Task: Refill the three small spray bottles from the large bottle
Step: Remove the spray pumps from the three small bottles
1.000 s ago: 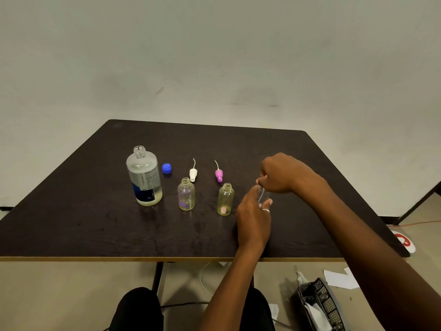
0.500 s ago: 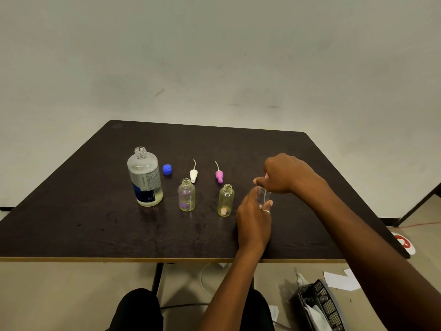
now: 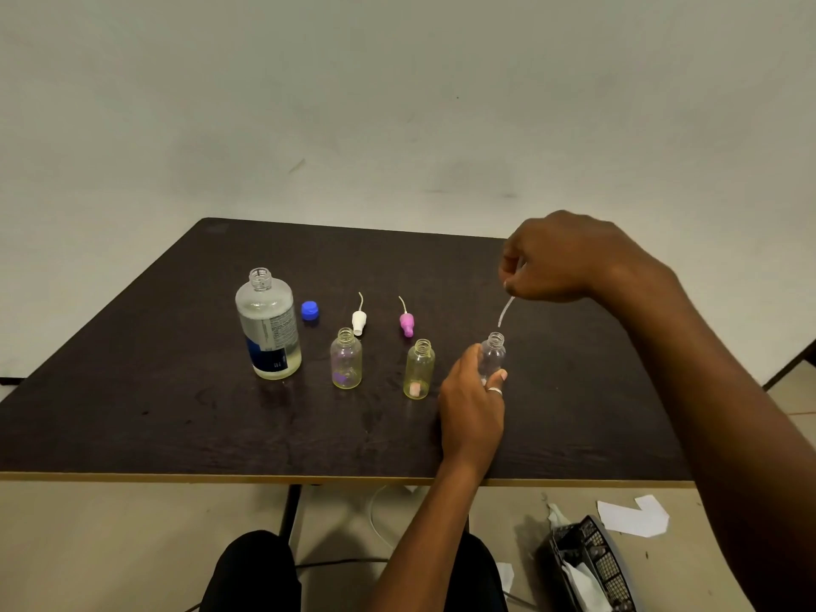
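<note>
The large clear bottle (image 3: 268, 324) stands uncapped at the left of the dark table (image 3: 132, 413), its blue cap (image 3: 309, 310) beside it. Two small open bottles stand in a row: one with a purple tint (image 3: 346, 359), one yellowish (image 3: 418, 369). Behind them lie a white spray top (image 3: 359, 320) and a pink spray top (image 3: 406, 323). My left hand (image 3: 470, 410) grips a third small clear bottle (image 3: 493, 356) upright on the table. My right hand (image 3: 561, 258) holds that bottle's spray top above it, with the dip tube (image 3: 505, 312) hanging just over the neck.
The table's front edge (image 3: 344, 479) runs across below my hands. On the floor at the right sit a black mesh basket (image 3: 591, 567) and a scrap of white paper (image 3: 633, 516). My knees show under the table.
My right hand has risen from the small clear bottle, lifting out the spray top with its tube. My left hand stays on the bottle.
</note>
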